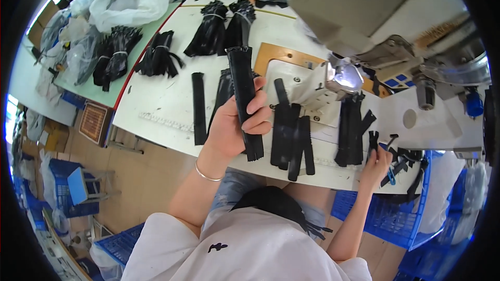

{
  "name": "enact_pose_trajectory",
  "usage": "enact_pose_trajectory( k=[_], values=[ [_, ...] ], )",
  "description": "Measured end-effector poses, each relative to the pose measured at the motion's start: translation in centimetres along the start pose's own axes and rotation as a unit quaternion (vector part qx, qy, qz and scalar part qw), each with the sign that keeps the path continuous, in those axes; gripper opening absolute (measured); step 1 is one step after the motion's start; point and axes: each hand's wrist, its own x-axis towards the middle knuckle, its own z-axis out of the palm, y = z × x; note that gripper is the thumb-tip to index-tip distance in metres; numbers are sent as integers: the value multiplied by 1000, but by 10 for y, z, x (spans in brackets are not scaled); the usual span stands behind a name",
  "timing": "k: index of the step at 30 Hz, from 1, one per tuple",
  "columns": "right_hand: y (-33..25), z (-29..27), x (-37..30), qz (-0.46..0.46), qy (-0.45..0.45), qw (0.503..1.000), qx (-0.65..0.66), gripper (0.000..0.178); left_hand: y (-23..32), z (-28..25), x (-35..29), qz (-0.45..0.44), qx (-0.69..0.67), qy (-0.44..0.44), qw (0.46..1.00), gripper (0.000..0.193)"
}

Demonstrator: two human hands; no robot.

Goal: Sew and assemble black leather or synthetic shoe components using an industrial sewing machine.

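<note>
My left hand [229,125] is raised over the table's front, fingers wrapped round a flat stack of black fabric strips [241,70]. The stack stands nearly upright, with frayed-looking ends. At the table's right front edge my right hand [376,167] pinches a narrow black strip [373,138], whose upper end sticks out past the fingers. A blue-handled tool [391,177] lies just beside that hand, partly hidden. Between my hands, several loose black strips [283,135] overlap on the table, and another group of black strips [348,132] lies nearer the right hand.
A sewing machine [338,75] with its lamp lit stands at the right back. Tied bundles of black strips [208,28] lie at the far side. One single strip [198,109] rests left of my left hand. A blue crate [377,224] sits below the table's right edge.
</note>
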Motion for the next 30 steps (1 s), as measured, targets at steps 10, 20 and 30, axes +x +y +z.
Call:
enact_pose_trajectory(
  k=[10,20,30],
  values=[
    [-55,-33,-8,99,52,950,293,17,27,19,-27,80,209,159,962,31],
    [-85,-10,20,117,-96,909,389,17,-39,22,-26,67,303,188,932,8],
    [-134,-26,-44,37,-264,891,369,7,-82,25,-15,94,820,37,563,25]
  ],
)
